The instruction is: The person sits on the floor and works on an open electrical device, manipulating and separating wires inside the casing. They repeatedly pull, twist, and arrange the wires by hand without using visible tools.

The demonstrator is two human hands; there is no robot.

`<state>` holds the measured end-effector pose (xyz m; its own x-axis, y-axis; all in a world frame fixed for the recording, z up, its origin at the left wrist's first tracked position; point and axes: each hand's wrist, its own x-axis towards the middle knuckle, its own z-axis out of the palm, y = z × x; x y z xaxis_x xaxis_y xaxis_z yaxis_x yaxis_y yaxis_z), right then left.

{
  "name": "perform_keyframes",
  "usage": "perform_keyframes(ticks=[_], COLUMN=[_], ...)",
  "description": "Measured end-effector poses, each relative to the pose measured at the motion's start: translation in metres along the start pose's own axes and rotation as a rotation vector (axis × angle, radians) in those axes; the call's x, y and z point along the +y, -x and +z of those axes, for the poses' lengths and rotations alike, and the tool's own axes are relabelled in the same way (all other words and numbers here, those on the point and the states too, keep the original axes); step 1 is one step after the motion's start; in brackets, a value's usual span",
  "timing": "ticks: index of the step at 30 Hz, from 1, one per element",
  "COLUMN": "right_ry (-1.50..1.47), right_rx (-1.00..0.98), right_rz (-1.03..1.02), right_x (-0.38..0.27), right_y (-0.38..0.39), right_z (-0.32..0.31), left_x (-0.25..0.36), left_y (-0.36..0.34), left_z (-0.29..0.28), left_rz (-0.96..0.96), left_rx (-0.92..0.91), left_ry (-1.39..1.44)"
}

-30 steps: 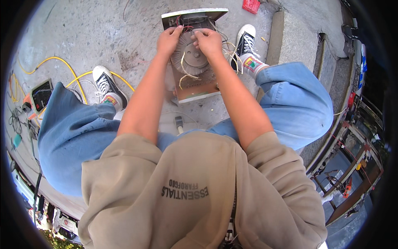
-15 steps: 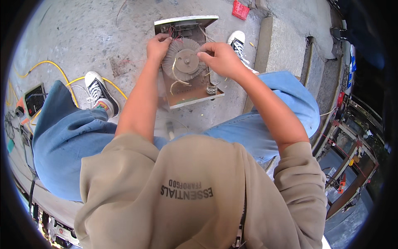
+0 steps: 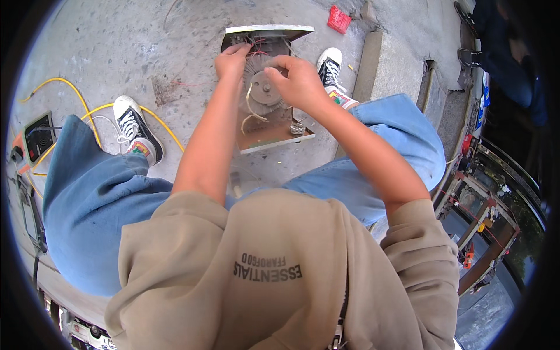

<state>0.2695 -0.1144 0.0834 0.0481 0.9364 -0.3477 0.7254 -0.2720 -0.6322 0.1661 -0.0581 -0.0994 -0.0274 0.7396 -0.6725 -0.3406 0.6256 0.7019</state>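
Observation:
An opened metal-cased electrical unit (image 3: 274, 132) lies on the ground between my feet. Inside sits a dusty, ring-shaped coil with a round grey plate (image 3: 263, 87) bolted over its middle. Thin red wires (image 3: 258, 42) run at the far end of the casing, and my left hand (image 3: 231, 60) pinches at them with its fingertips together. Above the coil's right side, my right hand (image 3: 296, 81) is curled with thumb and forefinger drawn together; whatever is between them is too small to make out. A pale loose wire (image 3: 251, 105) loops over the plate toward the near side.
A yellow cable (image 3: 76, 87) curves across the concrete at left, beside a black-and-orange device (image 3: 39, 137). A red package (image 3: 339, 19) lies at the far right near a concrete step (image 3: 382, 70). Farther right stands a metal frame (image 3: 487, 216). Another person's dark-clothed legs (image 3: 501, 64) show at the upper right.
My left hand has moved slightly away from me and right, deeper among the red wires. My right hand has shifted left over the coil. The whole view has shifted a little.

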Motion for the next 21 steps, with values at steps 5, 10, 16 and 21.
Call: perform_keyframes(ticks=[5,10,16,21], right_ry=[-0.102,-0.258,-0.508,-0.708], right_rx=[0.265,0.37,0.384,0.285], right_rz=[0.14,0.349,0.462,0.548], right_x=[0.028,0.054,0.064,0.062], right_y=[-0.068,-0.087,-0.108,-0.112], right_z=[0.076,0.108,0.12,0.112], left_x=[-0.019,-0.007,-0.006,0.006], left_y=[-0.008,0.015,0.013,0.022], left_z=[-0.006,0.0,0.001,0.002], left_rz=[0.061,0.118,0.223,0.304], left_rx=[0.147,0.227,0.289,0.349], left_ry=[-0.428,-0.431,-0.472,-0.72])
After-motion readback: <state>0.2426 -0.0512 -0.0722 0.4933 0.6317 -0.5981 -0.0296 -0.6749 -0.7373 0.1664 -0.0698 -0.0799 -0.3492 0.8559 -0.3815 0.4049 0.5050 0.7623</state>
